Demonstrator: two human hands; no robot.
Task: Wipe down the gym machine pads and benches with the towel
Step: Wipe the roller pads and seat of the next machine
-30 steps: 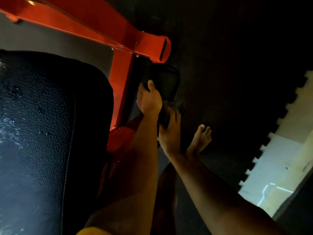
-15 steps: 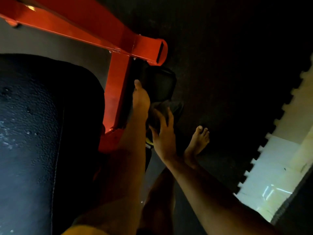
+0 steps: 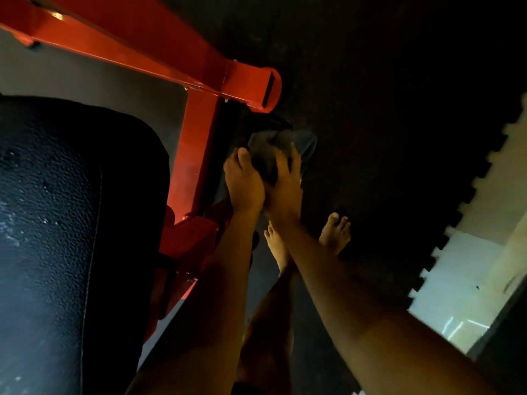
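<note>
The big black pad is lying at my left, the red frame rising beside it. My left hand is reaching past the upright, thumb up. Its fingers are hiding, so I cannot tell their grip. The grey towel is lying below the frame's open end, and my right hand is pressing it with spread fingers. My bare foot is standing on the dark mat.

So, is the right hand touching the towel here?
Touching. The head view shows the right hand with its fingers laid directly on the grey towel, whose cloth shows just past the fingertips with no gap.
</note>
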